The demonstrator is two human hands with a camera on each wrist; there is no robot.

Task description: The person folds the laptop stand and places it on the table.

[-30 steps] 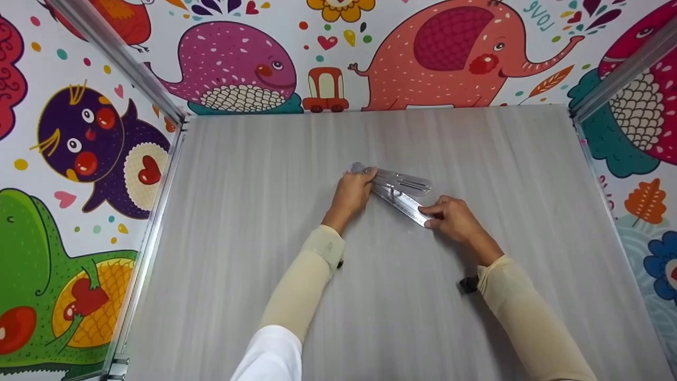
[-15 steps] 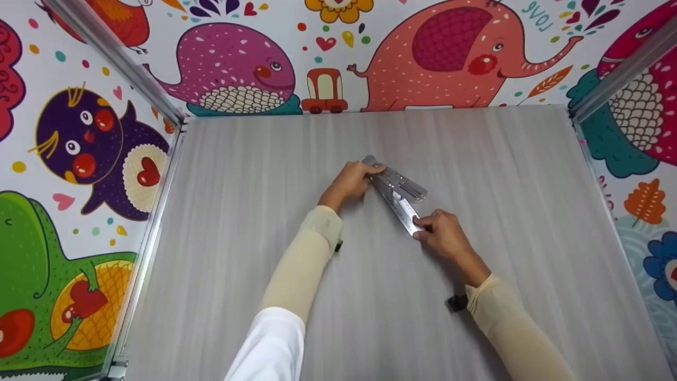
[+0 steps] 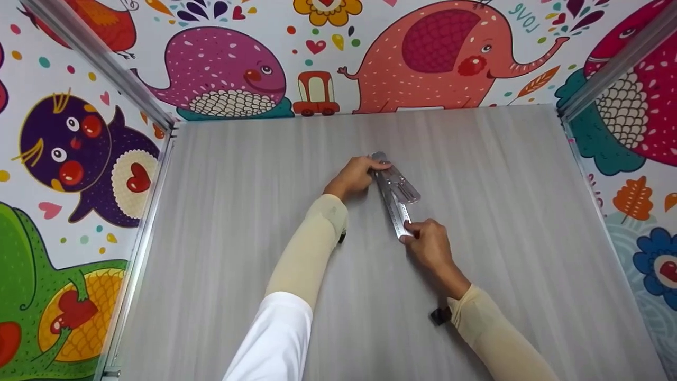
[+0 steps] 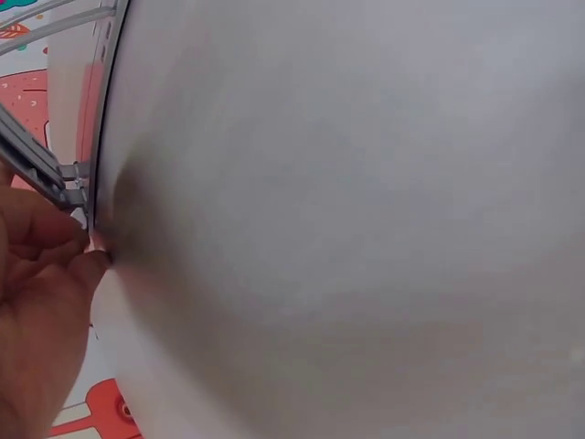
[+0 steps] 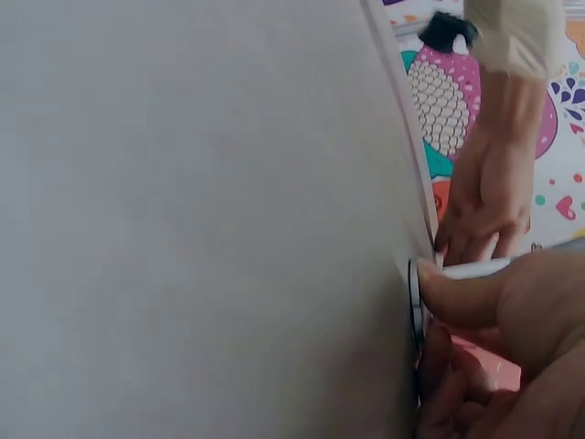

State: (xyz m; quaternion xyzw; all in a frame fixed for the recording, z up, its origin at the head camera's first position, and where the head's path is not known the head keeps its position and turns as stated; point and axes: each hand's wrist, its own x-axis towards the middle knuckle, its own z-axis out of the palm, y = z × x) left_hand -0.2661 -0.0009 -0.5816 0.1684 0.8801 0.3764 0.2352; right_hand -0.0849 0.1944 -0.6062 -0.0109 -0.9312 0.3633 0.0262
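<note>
A metal folding ruler [image 3: 395, 198] lies on the grey table [image 3: 238, 222], its two arms forming a narrow V. My left hand [image 3: 355, 177] holds the far pivot end, fingertips curled over it. My right hand [image 3: 426, 244] pinches the near tip of the longer, graduated arm. The shorter slotted arm [image 3: 406, 188] points right, away from both hands. In the left wrist view my left hand [image 4: 37, 302] sits by a thin edge of the ruler [image 4: 41, 174]. The right wrist view shows my right hand [image 5: 503, 329] with its thumb over the ruler's rounded tip [image 5: 415, 302].
Cartoon-printed walls [image 3: 423, 53] close the table at the back and on both sides, with aluminium rails [image 3: 143, 233] along the edges. A small black wrist-camera mount [image 3: 440, 316] sits on my right sleeve.
My right hand has swung the ruler's long arm left and toward me, narrowing the angle between the two arms. The left hand and pivot end have shifted slightly farther away.
</note>
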